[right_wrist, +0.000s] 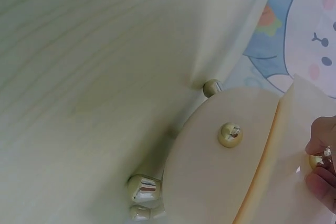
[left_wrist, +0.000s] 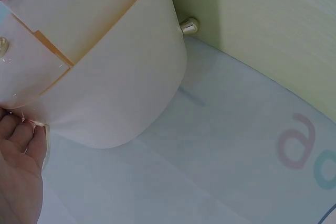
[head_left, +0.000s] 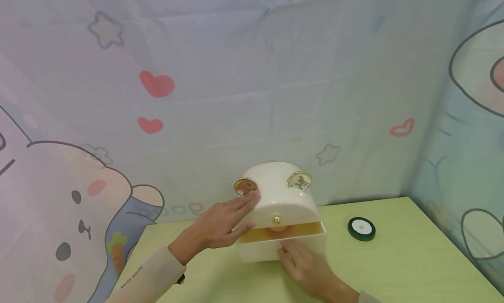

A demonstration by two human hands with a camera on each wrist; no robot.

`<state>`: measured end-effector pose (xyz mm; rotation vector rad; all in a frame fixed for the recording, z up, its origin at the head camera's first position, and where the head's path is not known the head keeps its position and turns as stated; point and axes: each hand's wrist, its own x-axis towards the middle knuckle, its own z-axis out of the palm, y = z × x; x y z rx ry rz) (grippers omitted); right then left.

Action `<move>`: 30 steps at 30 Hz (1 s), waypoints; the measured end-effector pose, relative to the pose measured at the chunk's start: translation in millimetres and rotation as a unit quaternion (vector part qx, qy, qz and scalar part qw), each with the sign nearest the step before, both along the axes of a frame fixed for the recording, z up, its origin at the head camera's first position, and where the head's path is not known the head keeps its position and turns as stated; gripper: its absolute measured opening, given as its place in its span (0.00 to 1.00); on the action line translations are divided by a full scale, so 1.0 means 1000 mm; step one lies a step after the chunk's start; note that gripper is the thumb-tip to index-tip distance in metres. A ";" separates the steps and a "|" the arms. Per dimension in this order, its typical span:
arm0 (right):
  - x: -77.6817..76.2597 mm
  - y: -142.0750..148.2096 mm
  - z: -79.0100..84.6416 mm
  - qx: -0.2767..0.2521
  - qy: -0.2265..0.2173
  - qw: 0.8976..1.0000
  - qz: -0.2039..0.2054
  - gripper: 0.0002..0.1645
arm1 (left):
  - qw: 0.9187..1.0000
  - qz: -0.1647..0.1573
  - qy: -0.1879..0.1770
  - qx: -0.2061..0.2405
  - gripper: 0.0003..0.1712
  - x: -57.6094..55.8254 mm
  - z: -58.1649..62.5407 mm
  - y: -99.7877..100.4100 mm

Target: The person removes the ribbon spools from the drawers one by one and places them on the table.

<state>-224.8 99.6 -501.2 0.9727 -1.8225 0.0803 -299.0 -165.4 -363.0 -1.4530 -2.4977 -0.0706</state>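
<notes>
A glossy white storage box [head_left: 280,198] with gold round ears stands on the table, its middle drawer [head_left: 257,250] pulled out. My left hand [head_left: 224,222] rests against the box's upper left side, fingers extended near the left ear. In the left wrist view the left fingers [left_wrist: 35,142] touch the box edge. Lower right, my right hand [head_left: 305,268] is at the drawer front. The right wrist view shows its thumb and finger pinching the gold drawer knob [right_wrist: 317,161]. A round orange-pink item [head_left: 278,231] lies in the drawer, partly hidden by the upper part.
A green-rimmed ribbon spool [head_left: 361,229] with a white centre lies on the table [head_left: 393,259], right of the box. Behind the box hangs a cartoon-printed cloth [head_left: 220,141]. A lower drawer knob [right_wrist: 230,135] and gold feet [right_wrist: 143,188] show in the right wrist view.
</notes>
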 end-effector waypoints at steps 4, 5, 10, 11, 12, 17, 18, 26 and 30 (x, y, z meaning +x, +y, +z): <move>0.003 0.001 0.000 0.004 0.022 1.000 0.005 0.23 | 1.000 0.001 0.005 0.000 0.39 0.000 0.000 0.000; 0.003 0.001 0.001 0.005 0.028 1.000 0.007 0.23 | 1.000 0.000 0.007 0.000 0.39 0.000 0.000 0.000; 0.008 0.001 0.002 0.015 0.053 0.998 0.010 0.22 | 1.000 -0.003 0.018 0.005 0.39 -0.001 -0.001 0.000; 0.009 0.001 0.002 0.016 0.057 0.998 0.011 0.22 | 1.000 -0.003 0.020 0.005 0.39 -0.001 -0.002 0.000; 0.011 0.001 0.002 0.018 0.061 0.998 0.011 0.22 | 1.000 -0.003 0.020 0.005 0.39 -0.001 -0.002 0.000; 0.019 0.001 0.003 0.024 0.067 0.997 0.021 0.22 | 1.000 -0.002 0.019 0.005 0.39 -0.001 -0.002 -0.001; 0.020 0.001 0.003 0.024 0.067 0.997 0.023 0.22 | 1.000 -0.002 0.017 0.005 0.39 -0.001 -0.002 -0.001; 0.043 -0.003 0.002 0.020 0.018 1.000 -0.003 0.26 | 1.000 0.000 0.017 0.009 0.39 -0.001 -0.001 -0.001; 0.055 -0.003 -0.001 0.008 -0.015 1.000 -0.023 0.28 | 1.000 -0.001 0.014 0.008 0.39 0.000 -0.002 0.000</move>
